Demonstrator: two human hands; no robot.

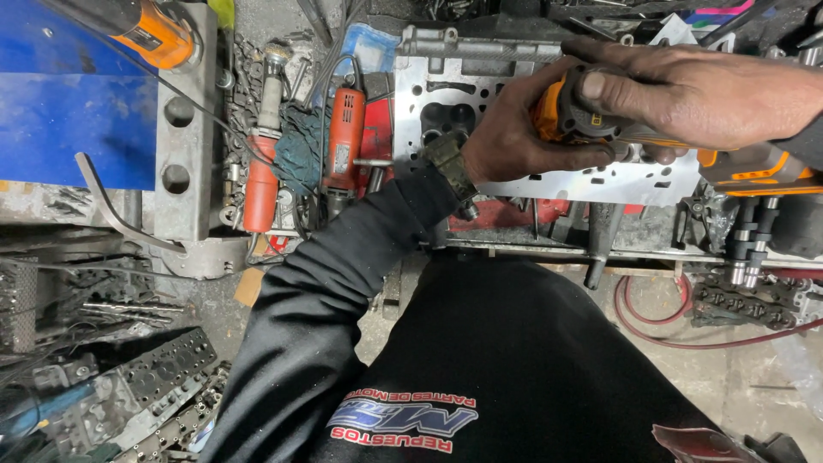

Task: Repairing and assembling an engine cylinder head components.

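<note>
both hands grip one orange-and-black power tool at upper right of the frame: left hand wrapped round its head, right hand closed over its body, long axis running left-right above the grey cylinder head.

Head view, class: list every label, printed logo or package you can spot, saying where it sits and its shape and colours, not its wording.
Sweatshirt logo: bottom centre on black fabric, red and blue lettering.
Label: narrow pale strip on the red grinder, bench centre.
Label: small dark patch on the orange tool, top left.
</note>
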